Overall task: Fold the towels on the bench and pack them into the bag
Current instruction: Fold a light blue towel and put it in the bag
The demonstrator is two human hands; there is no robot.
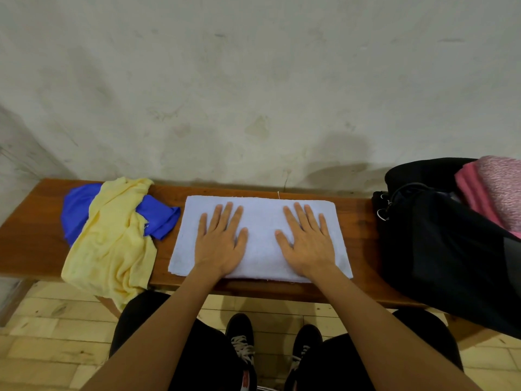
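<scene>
**Both hands flat on folded pale towel at centre of desk**

The pale blue towel (260, 238) lies folded into a neat rectangle on the middle of the wooden desk (358, 230), its near edge close to the desk's front edge. The left hand (221, 241) and right hand (306, 241) rest palm-down on it, side by side and apart. The fingers (225, 215) of both hands are straight and spread, released, grasping nothing; they press on the towel's upper surface.

To the left, a yellow towel (110, 244) lies crumpled and unfolded, its lower part draping over the desk's front edge. It lies across a blue towel (158, 218), also unfolded, whose right corner sits just beside the pale towel's left edge.

To the right, a black bag (439, 249) stands on the desk's end, near the pale towel but apart from it. Its mouth is open. Inside, at the top right, are a pink towel (473, 193) and a mottled pink-grey towel (501, 187) stacked together, both protruding from the opening.

Behind the desk stands a stained pale wall (253, 80). Below are the person's dark-trousered legs and black shoes (242, 337) on a light wood floor (50, 328).
</scene>
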